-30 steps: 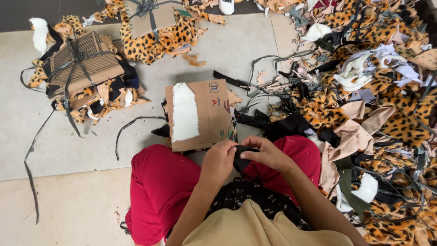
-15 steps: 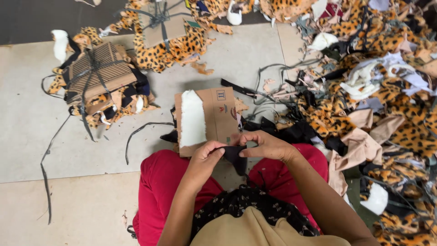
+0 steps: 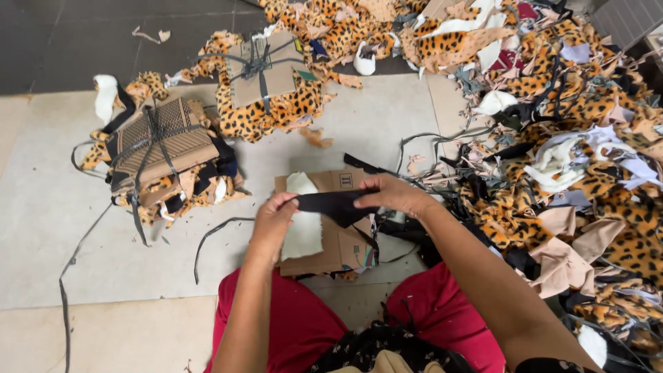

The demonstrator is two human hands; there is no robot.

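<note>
Two hands, left hand (image 3: 275, 215) and right hand (image 3: 390, 195), pinched one black fabric strip (image 3: 336, 203) taut; beneath it lay a flat brown cardboard piece (image 3: 345, 242), and right of it a large unsorted leopard-print scrap heap (image 3: 580, 138) remained.

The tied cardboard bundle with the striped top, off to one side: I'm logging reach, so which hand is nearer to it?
Left. The left hand pinches the black fabric strip just beside the bundle; the right hand holds the strip's far end, farther away.

Narrow black fabric strip (image 3: 336, 202), stretched flat and roughly level, pinched at each end between the fingers (image 3: 286, 204) of both hands.
</note>
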